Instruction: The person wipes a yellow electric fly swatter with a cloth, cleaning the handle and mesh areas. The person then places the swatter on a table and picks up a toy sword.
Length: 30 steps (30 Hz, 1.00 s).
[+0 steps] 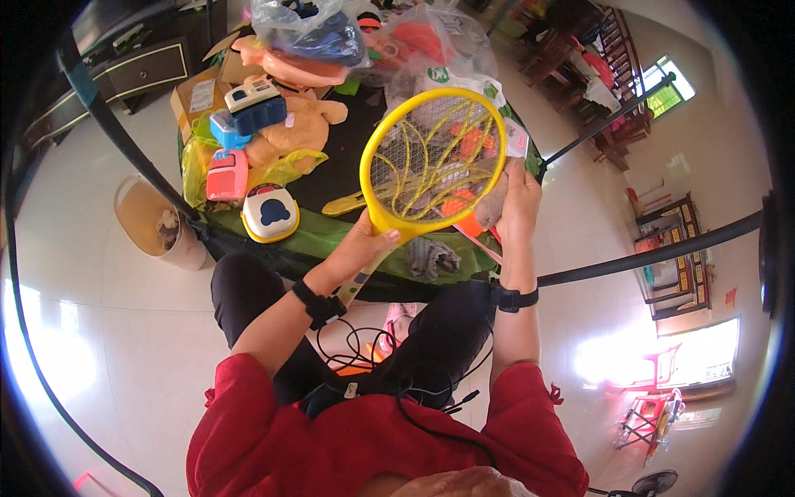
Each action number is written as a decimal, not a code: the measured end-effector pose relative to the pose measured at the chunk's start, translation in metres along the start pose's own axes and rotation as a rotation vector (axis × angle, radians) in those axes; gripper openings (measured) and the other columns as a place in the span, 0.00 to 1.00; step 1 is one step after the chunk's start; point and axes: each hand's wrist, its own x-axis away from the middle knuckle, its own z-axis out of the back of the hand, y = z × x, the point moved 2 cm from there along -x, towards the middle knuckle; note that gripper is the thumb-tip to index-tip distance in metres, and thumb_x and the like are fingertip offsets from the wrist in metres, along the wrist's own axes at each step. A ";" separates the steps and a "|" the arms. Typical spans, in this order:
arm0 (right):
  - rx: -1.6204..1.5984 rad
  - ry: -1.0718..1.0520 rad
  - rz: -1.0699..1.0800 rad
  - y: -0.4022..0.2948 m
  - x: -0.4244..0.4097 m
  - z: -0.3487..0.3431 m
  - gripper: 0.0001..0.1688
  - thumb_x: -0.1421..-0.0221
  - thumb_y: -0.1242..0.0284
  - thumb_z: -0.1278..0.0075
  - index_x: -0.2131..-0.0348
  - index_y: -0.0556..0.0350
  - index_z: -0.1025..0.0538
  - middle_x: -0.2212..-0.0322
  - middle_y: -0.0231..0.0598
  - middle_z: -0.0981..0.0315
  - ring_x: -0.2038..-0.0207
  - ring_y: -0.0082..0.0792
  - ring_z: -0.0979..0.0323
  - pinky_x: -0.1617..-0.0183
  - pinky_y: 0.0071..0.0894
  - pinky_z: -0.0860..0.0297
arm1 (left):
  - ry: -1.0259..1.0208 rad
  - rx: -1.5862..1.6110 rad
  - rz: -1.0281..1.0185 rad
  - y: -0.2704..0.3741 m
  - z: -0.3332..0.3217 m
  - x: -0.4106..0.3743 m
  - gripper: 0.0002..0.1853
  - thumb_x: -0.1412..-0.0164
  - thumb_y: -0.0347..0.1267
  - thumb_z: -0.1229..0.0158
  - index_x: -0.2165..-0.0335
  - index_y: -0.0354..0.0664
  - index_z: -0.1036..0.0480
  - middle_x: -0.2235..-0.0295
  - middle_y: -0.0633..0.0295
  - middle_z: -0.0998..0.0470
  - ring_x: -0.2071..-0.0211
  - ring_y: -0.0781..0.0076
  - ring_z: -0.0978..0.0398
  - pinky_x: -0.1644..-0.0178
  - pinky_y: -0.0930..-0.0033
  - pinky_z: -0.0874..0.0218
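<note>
A yellow electric fly swatter (pixel 372 168) is tilted up before me, its round mesh head facing the camera. My left hand (pixel 360 245) grips it at the neck, and the pale handle slants down past the wrist. Beside the right rim, my right hand (pixel 520 202) is closed on a bunched grey cloth (pixel 495 202), partly hidden behind the swatter's edge. Whether that hand also touches the rim is unclear. Another grey cloth (pixel 431 258) lies below the head on the green fabric edge (pixel 304 227). Orange items show blurred through the mesh.
Left of the swatter are a white toy case (pixel 271 213), a pink toy box (pixel 227 175), a plush toy (pixel 295 127) and a cardboard box (pixel 200 102). Plastic bags (pixel 435 37) pile up behind. Black poles (pixel 646 245) flank me; a waste bin (pixel 158 227) stands left. Cables (pixel 354 348) hang over my lap.
</note>
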 end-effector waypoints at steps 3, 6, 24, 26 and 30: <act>0.018 0.069 0.162 -0.013 -0.003 -0.011 0.23 0.32 0.62 0.57 0.65 0.68 0.24 0.76 0.27 0.33 0.73 0.18 0.41 0.69 0.25 0.41 | -0.016 0.032 0.032 -0.001 -0.002 -0.001 0.29 0.35 0.24 0.45 0.39 0.44 0.46 0.47 0.66 0.33 0.46 0.77 0.34 0.40 0.70 0.43; 0.098 0.043 0.255 -0.039 -0.001 -0.018 0.20 0.32 0.66 0.57 0.67 0.68 0.24 0.78 0.27 0.34 0.73 0.18 0.42 0.69 0.27 0.42 | -0.015 0.011 0.053 -0.008 0.000 -0.001 0.29 0.35 0.24 0.46 0.39 0.44 0.46 0.47 0.66 0.32 0.47 0.78 0.34 0.40 0.71 0.42; 0.686 -0.026 1.053 -0.087 -0.007 -0.088 0.11 0.43 0.73 0.45 0.65 0.68 0.26 0.61 0.50 0.32 0.58 0.49 0.34 0.52 0.43 0.36 | -0.029 0.094 0.049 -0.007 -0.006 0.003 0.31 0.37 0.23 0.44 0.39 0.46 0.45 0.48 0.66 0.31 0.47 0.78 0.34 0.41 0.71 0.42; 0.758 -0.038 1.133 -0.089 -0.006 -0.095 0.11 0.41 0.72 0.46 0.63 0.65 0.24 0.61 0.48 0.31 0.57 0.48 0.33 0.52 0.41 0.36 | -0.016 0.041 0.041 -0.006 -0.006 0.002 0.30 0.36 0.24 0.44 0.39 0.45 0.46 0.48 0.67 0.31 0.48 0.79 0.34 0.42 0.72 0.41; 0.727 -0.092 1.213 -0.098 0.007 -0.106 0.11 0.43 0.75 0.45 0.61 0.64 0.23 0.60 0.46 0.31 0.57 0.47 0.32 0.52 0.41 0.35 | 0.013 0.025 0.043 0.001 -0.004 0.002 0.31 0.36 0.26 0.44 0.39 0.45 0.47 0.48 0.66 0.32 0.47 0.78 0.34 0.42 0.73 0.41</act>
